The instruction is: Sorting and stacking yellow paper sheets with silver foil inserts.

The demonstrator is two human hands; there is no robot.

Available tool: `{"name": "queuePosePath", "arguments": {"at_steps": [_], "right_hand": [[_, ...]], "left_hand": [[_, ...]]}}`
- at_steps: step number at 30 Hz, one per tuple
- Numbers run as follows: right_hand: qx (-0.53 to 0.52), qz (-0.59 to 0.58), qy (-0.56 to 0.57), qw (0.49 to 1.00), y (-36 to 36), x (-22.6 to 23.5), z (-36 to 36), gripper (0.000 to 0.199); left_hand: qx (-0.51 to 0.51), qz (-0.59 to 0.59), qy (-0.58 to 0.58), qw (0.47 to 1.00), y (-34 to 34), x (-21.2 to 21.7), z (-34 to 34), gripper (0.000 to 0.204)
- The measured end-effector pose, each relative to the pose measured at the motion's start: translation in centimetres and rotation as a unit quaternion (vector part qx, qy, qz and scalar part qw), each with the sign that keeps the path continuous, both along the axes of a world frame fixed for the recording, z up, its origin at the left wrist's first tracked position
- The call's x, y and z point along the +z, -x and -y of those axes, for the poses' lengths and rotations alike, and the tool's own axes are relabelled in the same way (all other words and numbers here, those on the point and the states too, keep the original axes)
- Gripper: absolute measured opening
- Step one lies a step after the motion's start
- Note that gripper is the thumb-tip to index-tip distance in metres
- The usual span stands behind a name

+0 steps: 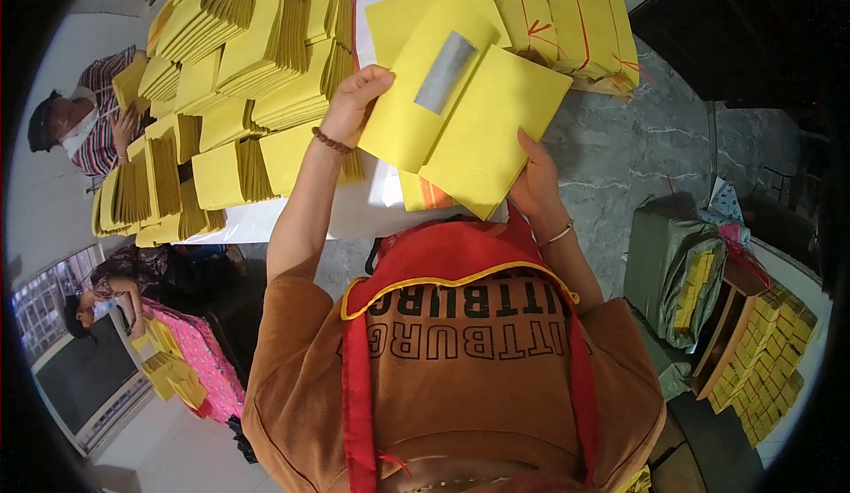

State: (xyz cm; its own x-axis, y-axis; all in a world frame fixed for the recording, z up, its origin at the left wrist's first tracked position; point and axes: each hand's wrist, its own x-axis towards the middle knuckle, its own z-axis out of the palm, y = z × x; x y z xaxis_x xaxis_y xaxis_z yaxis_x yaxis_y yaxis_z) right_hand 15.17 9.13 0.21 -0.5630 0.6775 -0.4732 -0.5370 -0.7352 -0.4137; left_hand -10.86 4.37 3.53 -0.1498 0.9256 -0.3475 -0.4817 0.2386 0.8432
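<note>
A yellow paper sheet [500, 121] is held up in front of me, its left part curling over and bearing a silver-grey rectangle [444, 72]. My left hand [357, 103] pinches the left edge. At the lower right edge my right hand [537, 181] grips the sheet, thumb on top and fingers mostly hidden behind it. Beneath lie more yellow sheets [416, 19] on the white-covered table [354, 201], one with an orange-red mark [434, 194].
Folded yellow paper bundles [239, 170] are piled on the table's left. Stacks tied with red string [567, 15] stand at the far right. Two people work at the left, one by a pink cloth [190, 342]. A grey-green sack [664, 263] and more yellow bundles [766, 360] sit right.
</note>
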Motion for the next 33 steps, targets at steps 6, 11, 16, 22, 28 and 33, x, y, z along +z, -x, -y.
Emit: {"name": "queuePosePath", "arguments": {"at_steps": [6, 11, 16, 22, 28, 33], "right_hand": [[0.024, 0.019, -0.038, 0.999, 0.0, 0.1, -0.1, 0.038], [0.016, 0.034, -0.019, 0.999, 0.3, 0.0, 0.0, 0.037], [0.023, 0.012, -0.014, 1.000, 0.3, 0.1, -0.2, 0.036], [0.013, 0.000, 0.020, 1.000, 0.4, -1.3, -0.2, 0.033], [0.043, -0.061, 0.017, 0.997, 0.3, -2.1, -0.2, 0.033], [0.044, -0.062, 0.008, 0.997, 0.5, -2.2, 0.1, 0.033]], "left_hand": [[-0.010, -0.163, -0.021, 0.986, 2.3, 0.6, -0.2, 0.012], [-0.029, -0.235, -0.056, 0.970, -1.3, 2.4, -0.8, 0.010], [-0.070, -0.213, -0.008, 0.975, -5.3, 2.1, -1.2, 0.016], [-0.104, -0.243, -0.045, 0.963, -10.4, -1.8, -1.3, 0.017], [-0.179, -0.217, -0.007, 0.960, -12.0, -2.2, -1.4, 0.021], [-0.155, -0.370, -0.028, 0.916, -12.7, -1.5, -1.3, 0.033]]}}
